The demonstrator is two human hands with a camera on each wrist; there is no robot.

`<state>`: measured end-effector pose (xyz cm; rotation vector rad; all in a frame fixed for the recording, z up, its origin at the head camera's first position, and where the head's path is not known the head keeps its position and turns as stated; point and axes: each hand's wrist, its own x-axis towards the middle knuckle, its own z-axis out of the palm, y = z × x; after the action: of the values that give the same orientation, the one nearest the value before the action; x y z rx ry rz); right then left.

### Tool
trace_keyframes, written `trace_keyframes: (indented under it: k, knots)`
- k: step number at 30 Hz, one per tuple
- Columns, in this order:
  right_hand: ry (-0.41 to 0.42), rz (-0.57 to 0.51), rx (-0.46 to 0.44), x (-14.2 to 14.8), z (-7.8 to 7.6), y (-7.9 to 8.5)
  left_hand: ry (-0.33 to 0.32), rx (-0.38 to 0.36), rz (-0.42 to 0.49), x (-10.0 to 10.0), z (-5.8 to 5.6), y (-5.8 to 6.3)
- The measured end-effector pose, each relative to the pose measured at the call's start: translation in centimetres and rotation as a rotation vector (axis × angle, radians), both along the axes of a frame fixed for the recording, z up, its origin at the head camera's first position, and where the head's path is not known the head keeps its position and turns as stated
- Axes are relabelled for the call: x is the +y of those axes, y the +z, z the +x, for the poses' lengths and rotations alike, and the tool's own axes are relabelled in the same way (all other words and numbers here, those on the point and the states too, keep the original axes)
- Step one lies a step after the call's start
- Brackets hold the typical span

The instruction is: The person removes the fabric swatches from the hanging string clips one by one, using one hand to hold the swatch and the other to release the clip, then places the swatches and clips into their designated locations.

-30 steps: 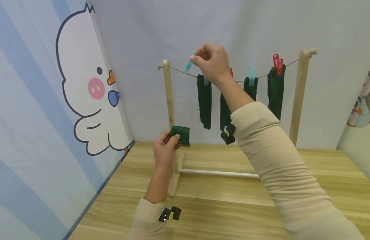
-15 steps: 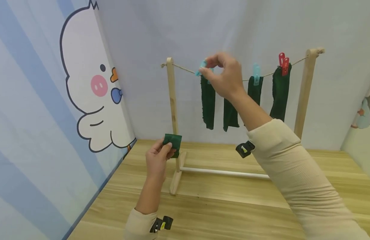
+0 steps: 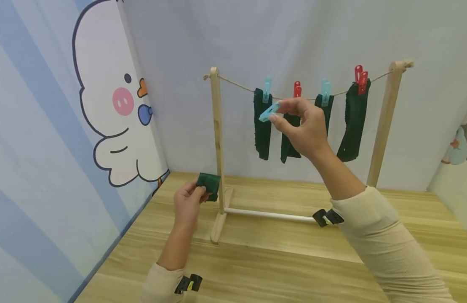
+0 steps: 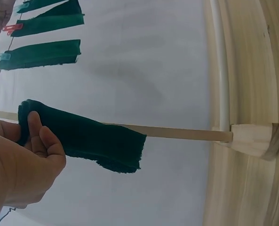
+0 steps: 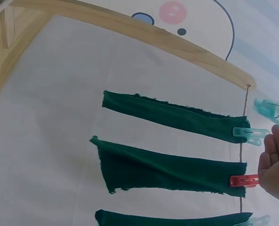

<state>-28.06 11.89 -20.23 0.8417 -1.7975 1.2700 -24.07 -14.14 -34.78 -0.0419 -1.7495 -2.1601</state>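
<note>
My left hand point(image 3: 188, 202) pinches a strip of dark green cloth point(image 3: 209, 184) between thumb and fingers, left of the rack's left post. In the left wrist view the cloth point(image 4: 87, 136) stretches out from the fingertips, its far end frayed. My right hand point(image 3: 307, 126) holds a light blue clothespin point(image 3: 269, 112) by one end, in front of the hanging cloths and below the rope. Behind it, a green cloth point(image 3: 261, 134) hangs under a blue clothespin point(image 3: 267, 89). Beside that, another green cloth point(image 3: 291, 145), partly hidden by my right hand, hangs from red clothespins point(image 3: 297, 89).
A rope point(image 3: 235, 84) runs between the left wooden post point(image 3: 217, 126) and the right wooden post point(image 3: 385, 126). Farther right hang a cloth point(image 3: 329, 101) under blue clothespins and a cloth point(image 3: 354, 126) under red ones. A white rod point(image 3: 271, 214) joins the feet on the wooden table point(image 3: 271, 277).
My right hand has moved from beside the rope at the left, rightward and down, with the blue clothespin in it. My left hand has moved left and down with the green cloth.
</note>
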Motion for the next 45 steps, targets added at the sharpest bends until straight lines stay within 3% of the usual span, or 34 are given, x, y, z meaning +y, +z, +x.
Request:
trace_keyframes:
  k: [8,13,17,23,28,32,39,45]
  knots:
    - [0.079,-0.005,-0.072,1.3,1.4,-3.7,-0.008,-0.057,-0.067,-1.1,0.0,-1.4]
    - [0.124,0.003,-0.114,2.2,2.3,-6.1,0.015,-0.087,-0.086,-2.0,-0.4,-2.1]
    - [0.167,0.011,-0.142,2.9,2.9,-7.9,0.057,-0.113,-0.158,-3.0,-0.9,-3.0]
    - [0.181,-0.016,-0.191,4.4,3.3,-10.4,0.100,-0.138,-0.241,-4.9,-1.0,-4.5]
    - [0.194,-0.044,-0.227,5.8,3.8,-12.0,0.090,-0.163,-0.244,-6.2,-1.1,-5.5]
    - [0.167,-0.046,-0.274,6.7,4.2,-13.2,0.077,-0.185,-0.245,-7.3,-1.4,-6.1]
    - [0.022,0.004,-0.343,8.8,4.4,-15.8,0.029,-0.226,-0.259,-8.9,-2.6,-7.5]
    - [-0.029,0.026,-0.426,10.8,4.6,-17.4,0.013,-0.204,-0.273,-9.7,-3.6,-8.5]
